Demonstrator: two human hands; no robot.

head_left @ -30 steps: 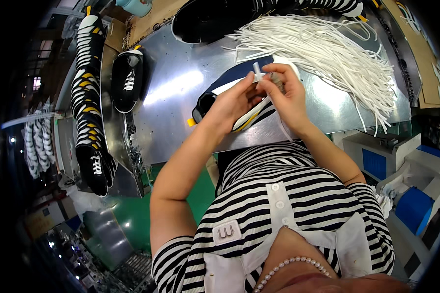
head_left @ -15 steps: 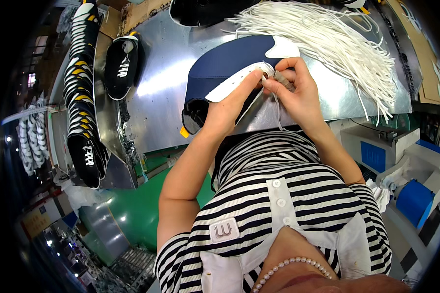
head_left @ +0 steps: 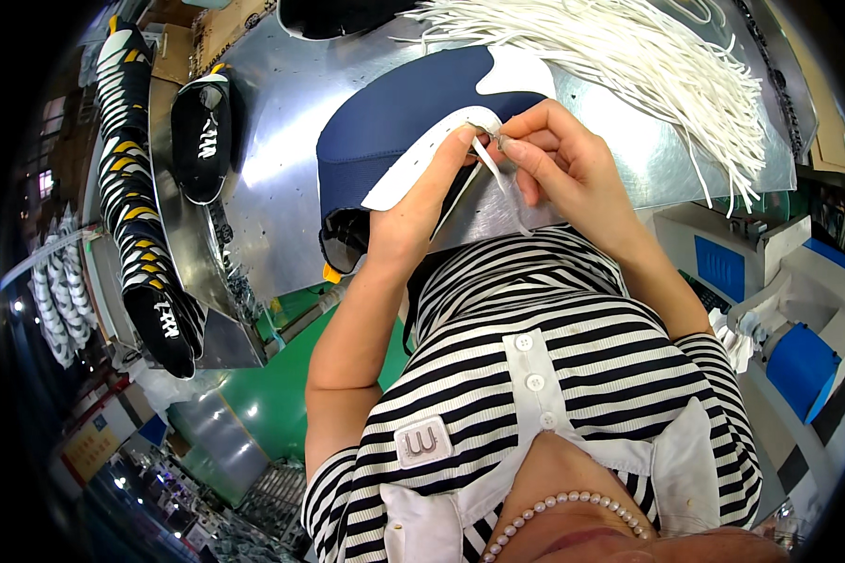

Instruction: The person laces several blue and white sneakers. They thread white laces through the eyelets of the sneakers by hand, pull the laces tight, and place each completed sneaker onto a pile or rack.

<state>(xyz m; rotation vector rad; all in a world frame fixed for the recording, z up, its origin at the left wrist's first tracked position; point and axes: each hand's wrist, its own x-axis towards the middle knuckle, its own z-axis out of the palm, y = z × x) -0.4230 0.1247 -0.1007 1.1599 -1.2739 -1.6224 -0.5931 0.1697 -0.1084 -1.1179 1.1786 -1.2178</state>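
A navy-blue shoe upper (head_left: 385, 122) with a white eyelet strip (head_left: 418, 164) lies tilted over the steel table's near edge. My left hand (head_left: 418, 202) is closed on it, thumb on the white strip and fingers hidden inside. A white shoelace (head_left: 499, 178) hangs from the strip's far end toward my shirt. Beside that end, my right hand (head_left: 563, 164) pinches a small grey metal tool (head_left: 499, 143) between thumb and forefinger. The rest of the tool is hidden in the hand.
A heap of white laces (head_left: 620, 84) covers the table's far right. At the left stand a single black-lined shoe upper (head_left: 201, 141) and a long nested row of uppers (head_left: 136, 206). Another dark upper (head_left: 347, 14) lies at the far edge. Grey-and-blue equipment (head_left: 723, 263) stands right.
The shoe upper and both hands appear shifted left in the view, as does the table. My right hand has turned, and the brownish wrapped piece seen in it earlier is now hidden. The lace shows more clearly.
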